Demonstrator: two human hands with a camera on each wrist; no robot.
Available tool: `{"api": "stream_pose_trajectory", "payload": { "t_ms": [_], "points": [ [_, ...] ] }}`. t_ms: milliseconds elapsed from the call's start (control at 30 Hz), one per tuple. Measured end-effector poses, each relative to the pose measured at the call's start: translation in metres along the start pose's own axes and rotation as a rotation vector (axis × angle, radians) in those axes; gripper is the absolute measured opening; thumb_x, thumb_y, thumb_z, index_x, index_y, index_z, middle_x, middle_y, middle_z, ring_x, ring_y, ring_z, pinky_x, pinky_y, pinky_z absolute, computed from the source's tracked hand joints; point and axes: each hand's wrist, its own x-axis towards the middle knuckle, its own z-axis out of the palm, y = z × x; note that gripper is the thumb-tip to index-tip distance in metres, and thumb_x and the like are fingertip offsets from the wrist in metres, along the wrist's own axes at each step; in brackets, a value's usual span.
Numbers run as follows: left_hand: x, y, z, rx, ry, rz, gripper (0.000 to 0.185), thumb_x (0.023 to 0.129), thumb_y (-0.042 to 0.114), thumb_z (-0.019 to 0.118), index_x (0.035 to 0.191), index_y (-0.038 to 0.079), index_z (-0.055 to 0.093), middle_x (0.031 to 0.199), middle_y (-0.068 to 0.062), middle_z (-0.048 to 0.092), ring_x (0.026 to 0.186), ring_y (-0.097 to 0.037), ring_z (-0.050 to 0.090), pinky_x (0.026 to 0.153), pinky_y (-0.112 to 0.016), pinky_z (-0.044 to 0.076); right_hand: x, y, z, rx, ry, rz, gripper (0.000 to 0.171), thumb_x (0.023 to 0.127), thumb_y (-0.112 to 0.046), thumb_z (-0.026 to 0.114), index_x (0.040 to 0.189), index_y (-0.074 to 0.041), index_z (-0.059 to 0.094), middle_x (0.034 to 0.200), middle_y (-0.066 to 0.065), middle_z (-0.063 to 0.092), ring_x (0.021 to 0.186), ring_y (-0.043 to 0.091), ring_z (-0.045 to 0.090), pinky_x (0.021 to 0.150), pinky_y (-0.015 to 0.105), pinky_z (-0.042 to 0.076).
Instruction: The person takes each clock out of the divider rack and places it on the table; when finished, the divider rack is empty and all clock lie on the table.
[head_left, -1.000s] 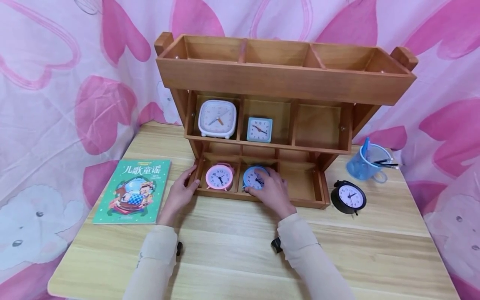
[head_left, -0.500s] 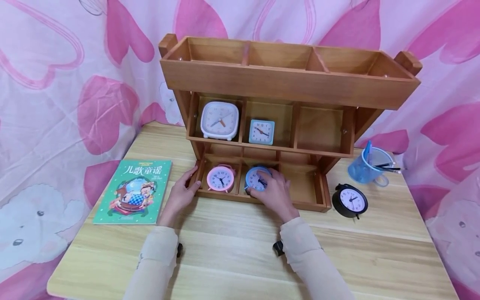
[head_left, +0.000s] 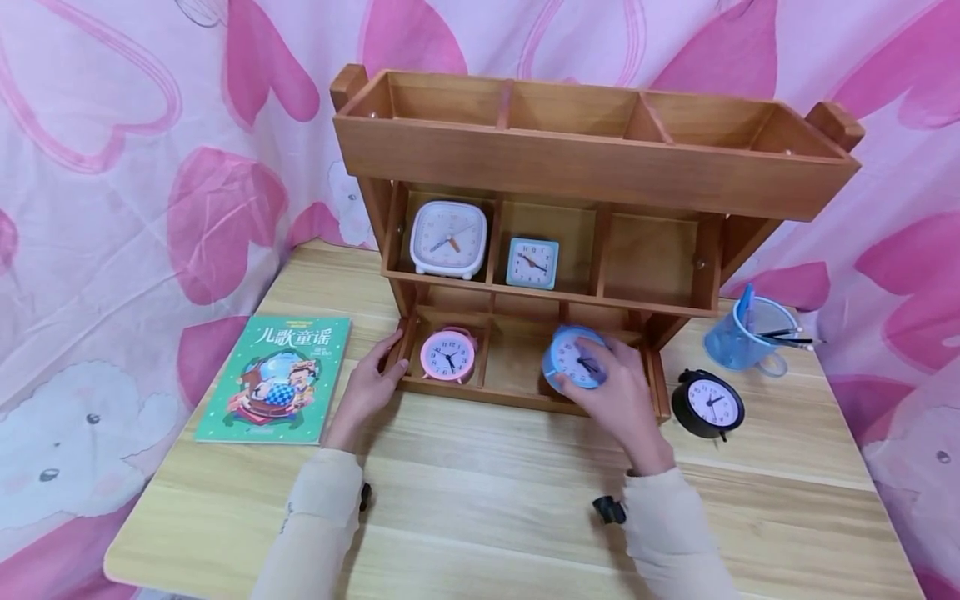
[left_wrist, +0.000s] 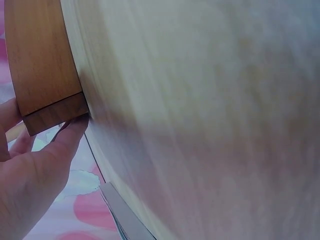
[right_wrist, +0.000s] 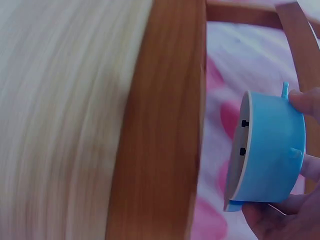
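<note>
My right hand (head_left: 618,392) grips a round blue alarm clock (head_left: 567,358) at the right part of the bottom tier of a wooden shelf (head_left: 585,167). In the right wrist view, the clock's blue side (right_wrist: 276,150) and pale back show, with fingers at its top and bottom. My left hand (head_left: 369,387) holds the left end of the bottom tier, thumb and fingers either side of the wooden corner (left_wrist: 55,112) in the left wrist view. A pink alarm clock (head_left: 447,356) stands in the bottom left compartment. Above it are a white clock (head_left: 465,229) and a small square clock (head_left: 533,250).
A black alarm clock (head_left: 708,404) lies tilted on the table (head_left: 480,500), right of the shelf. Behind it stands a blue mesh cup (head_left: 738,337) with pens. To the left lies a green book (head_left: 273,379). A pink heart-patterned curtain hangs behind and around.
My right hand has lifted the blue alarm clock out of the bottom middle compartment's left side and carried it to the right. The left hand stays at the shelf's end. The view has shifted slightly.
</note>
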Motion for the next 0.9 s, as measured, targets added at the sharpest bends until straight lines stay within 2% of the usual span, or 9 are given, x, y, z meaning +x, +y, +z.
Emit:
{"api": "stream_pose_trajectory", "payload": {
  "t_ms": [67, 267, 333, 467, 567, 667, 767, 900],
  "points": [
    [0.000, 0.000, 0.000, 0.008, 0.000, -0.006, 0.055, 0.104, 0.022, 0.051, 0.156, 0.027, 0.033, 0.162, -0.014, 0.026, 0.146, -0.037, 0.029, 0.117, -0.053, 0.028, -0.007, 0.010, -0.013, -0.012, 0.024, 0.018, 0.059, 0.080, -0.037, 0.080, 0.130, -0.010, 0.065, 0.140, 0.025, 0.046, 0.122, 0.040, 0.041, 0.091, 0.063, 0.048],
    [0.000, 0.001, 0.000, 0.003, 0.000, -0.018, 0.055, 0.104, 0.021, 0.050, 0.156, 0.027, 0.033, 0.162, -0.013, 0.026, 0.147, -0.035, 0.028, 0.118, -0.051, 0.028, -0.027, 0.047, -0.060, -0.073, 0.081, 0.119, 0.059, 0.083, -0.036, 0.078, 0.130, -0.004, 0.062, 0.139, 0.032, 0.045, 0.122, 0.050, 0.041, 0.088, 0.070, 0.042],
    [0.000, 0.001, 0.000, 0.001, -0.004, -0.021, 0.055, 0.104, 0.021, 0.050, 0.156, 0.027, 0.032, 0.162, -0.014, 0.025, 0.147, -0.036, 0.028, 0.118, -0.052, 0.028, -0.034, 0.061, -0.076, -0.082, 0.110, 0.162, 0.060, 0.084, -0.034, 0.077, 0.131, -0.001, 0.060, 0.138, 0.033, 0.046, 0.120, 0.050, 0.043, 0.087, 0.066, 0.041],
    [0.000, 0.001, 0.000, 0.006, -0.006, -0.034, 0.055, 0.104, 0.022, 0.050, 0.156, 0.029, 0.032, 0.163, -0.013, 0.024, 0.147, -0.036, 0.028, 0.118, -0.053, 0.027, -0.047, 0.093, -0.104, -0.102, 0.180, 0.257, 0.061, 0.084, -0.028, 0.077, 0.133, 0.002, 0.058, 0.133, 0.033, 0.050, 0.112, 0.046, 0.047, 0.080, 0.049, 0.038],
    [0.000, 0.001, 0.000, 0.012, -0.007, -0.035, 0.055, 0.104, 0.023, 0.050, 0.156, 0.030, 0.032, 0.163, -0.013, 0.025, 0.147, -0.037, 0.027, 0.118, -0.053, 0.027, -0.056, 0.115, -0.121, -0.131, 0.236, 0.348, 0.063, 0.084, -0.028, 0.077, 0.135, 0.002, 0.057, 0.132, 0.034, 0.052, 0.113, 0.047, 0.047, 0.082, 0.050, 0.035],
    [0.001, 0.000, 0.000, 0.019, -0.002, -0.028, 0.055, 0.104, 0.023, 0.050, 0.156, 0.029, 0.032, 0.162, -0.014, 0.026, 0.146, -0.037, 0.028, 0.118, -0.054, 0.027, -0.062, 0.135, -0.135, -0.163, 0.260, 0.436, 0.066, 0.086, -0.032, 0.075, 0.139, 0.002, 0.054, 0.135, 0.036, 0.050, 0.118, 0.050, 0.044, 0.091, 0.059, 0.035],
    [0.001, 0.000, -0.001, 0.024, -0.001, -0.015, 0.055, 0.104, 0.021, 0.050, 0.156, 0.027, 0.032, 0.162, -0.016, 0.027, 0.145, -0.038, 0.030, 0.117, -0.054, 0.027, -0.066, 0.153, -0.143, -0.193, 0.240, 0.484, 0.067, 0.087, -0.033, 0.073, 0.140, 0.003, 0.052, 0.135, 0.038, 0.049, 0.119, 0.051, 0.043, 0.094, 0.063, 0.034],
    [0.001, -0.002, -0.001, 0.023, -0.005, -0.007, 0.055, 0.104, 0.021, 0.049, 0.156, 0.027, 0.032, 0.162, -0.015, 0.027, 0.146, -0.037, 0.029, 0.118, -0.053, 0.027, -0.068, 0.175, -0.146, -0.241, 0.156, 0.488, 0.070, 0.089, -0.037, 0.071, 0.138, 0.009, 0.050, 0.130, 0.042, 0.049, 0.111, 0.053, 0.046, 0.083, 0.060, 0.037]
  ]
}}
